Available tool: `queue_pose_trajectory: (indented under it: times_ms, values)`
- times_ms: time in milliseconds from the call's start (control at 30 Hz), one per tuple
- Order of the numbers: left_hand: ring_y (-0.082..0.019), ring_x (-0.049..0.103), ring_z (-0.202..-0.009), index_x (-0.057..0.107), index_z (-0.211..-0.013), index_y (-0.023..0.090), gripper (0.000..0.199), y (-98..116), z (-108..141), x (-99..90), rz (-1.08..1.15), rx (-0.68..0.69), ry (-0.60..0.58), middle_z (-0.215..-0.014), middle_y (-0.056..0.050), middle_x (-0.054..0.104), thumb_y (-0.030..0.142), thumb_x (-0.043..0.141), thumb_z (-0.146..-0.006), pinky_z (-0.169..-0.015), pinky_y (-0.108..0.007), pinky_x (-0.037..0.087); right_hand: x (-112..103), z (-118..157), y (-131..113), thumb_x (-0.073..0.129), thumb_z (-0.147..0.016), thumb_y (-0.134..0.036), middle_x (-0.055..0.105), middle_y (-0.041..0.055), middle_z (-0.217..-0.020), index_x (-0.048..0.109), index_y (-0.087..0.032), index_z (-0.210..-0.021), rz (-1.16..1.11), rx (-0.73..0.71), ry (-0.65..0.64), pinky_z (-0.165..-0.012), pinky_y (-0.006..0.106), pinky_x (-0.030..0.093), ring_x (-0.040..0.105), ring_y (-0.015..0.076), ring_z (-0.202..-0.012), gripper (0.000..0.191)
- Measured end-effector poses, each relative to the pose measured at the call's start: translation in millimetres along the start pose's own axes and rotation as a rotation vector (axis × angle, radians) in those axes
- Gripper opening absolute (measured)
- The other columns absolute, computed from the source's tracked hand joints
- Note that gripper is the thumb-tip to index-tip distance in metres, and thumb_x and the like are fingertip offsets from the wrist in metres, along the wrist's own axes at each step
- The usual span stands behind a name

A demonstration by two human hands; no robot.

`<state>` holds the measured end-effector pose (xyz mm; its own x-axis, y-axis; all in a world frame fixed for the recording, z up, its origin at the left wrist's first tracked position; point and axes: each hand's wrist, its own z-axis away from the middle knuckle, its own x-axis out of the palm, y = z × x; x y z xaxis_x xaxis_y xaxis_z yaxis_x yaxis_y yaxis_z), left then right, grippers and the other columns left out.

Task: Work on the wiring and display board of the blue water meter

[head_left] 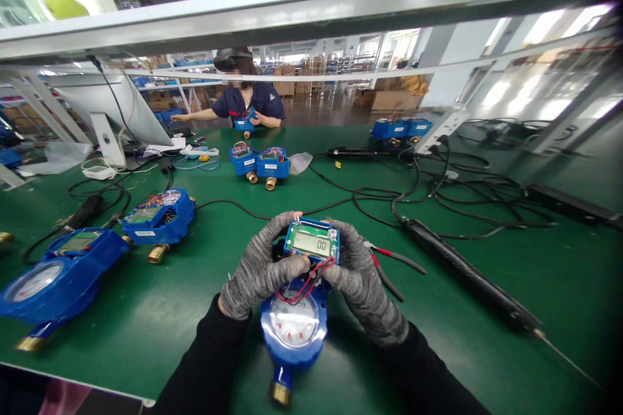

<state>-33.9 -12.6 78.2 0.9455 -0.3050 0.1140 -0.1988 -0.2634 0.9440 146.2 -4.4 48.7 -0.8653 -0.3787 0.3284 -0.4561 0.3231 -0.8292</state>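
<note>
Both my hands, in grey knit gloves, grip a small blue-framed display module (311,241) whose screen reads 0.0. My left hand (265,266) closes on its left side, thumb at the lower edge. On the opposite side my right hand (363,279) holds it, its thumb also near the bottom edge. Red and black wires hang from the module over a blue water meter (296,327) with a round clear dial. The meter lies just below the module, its brass fitting toward me. Red-handled pliers (389,256) lie beside my right hand.
More blue meters (156,214) lie left and at mid-table (260,162). A black rod-like tool (467,272) with a thin metal tip lies right, among tangled cables (379,194). A monitor (111,110) stands back left. Across the table a person (250,100) holds a meter. A shelf (292,13) spans overhead.
</note>
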Motion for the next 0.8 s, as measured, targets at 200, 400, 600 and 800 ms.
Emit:
queue_pose_trajectory:
  times_ms: [200,400,600,800]
  values:
    - [-0.022,0.07,-0.103,0.061,-0.128,0.025,0.062,-2.2,-2.0,1.2,-0.084,0.043,0.042,-0.118,-0.004,0.072,0.022,0.086,-0.071,-0.09,-0.03,0.056,-1.8,-1.0,-0.3,0.084,-0.078,-0.036,0.065,0.0027,-0.122,0.059,-0.03,-0.126,-0.005,0.011,-0.008,-0.095,0.034,0.052,0.063,0.0241,-0.111,0.055]
    - [-0.023,0.067,-0.111,0.048,-0.14,0.027,0.074,-1.0,2.1,2.1,0.06,-0.036,-0.028,-0.126,-0.005,0.068,0.027,0.083,-0.075,-0.095,-0.032,0.054,-5.1,-1.2,1.2,0.085,-0.077,-0.037,0.063,0.0011,-0.124,0.057,-0.034,-0.127,0.049,-0.009,-0.027,-0.096,0.035,0.052,0.062,0.0238,-0.112,0.057]
    - [-0.024,0.068,-0.105,0.058,-0.125,0.021,0.064,-0.7,-1.5,4.3,0.035,-0.103,0.024,-0.119,-0.006,0.07,0.025,0.087,-0.068,-0.09,-0.032,0.055,-5.4,-0.1,-2.0,0.084,-0.077,-0.037,0.063,0.0032,-0.126,0.058,-0.033,-0.127,0.08,0.027,-0.053,-0.096,0.039,0.052,0.061,0.0272,-0.114,0.057]
    - [-0.022,0.069,-0.103,0.059,-0.117,0.024,0.066,-10.7,-0.2,1.6,0.048,-0.071,0.065,-0.115,-0.002,0.071,0.016,0.091,-0.06,-0.087,-0.029,0.057,-5.4,-1.1,-6.7,0.082,-0.08,-0.037,0.06,0.0056,-0.135,0.055,-0.031,-0.136,0.029,0.087,-0.114,-0.102,0.046,0.049,0.059,0.03,-0.12,0.062]
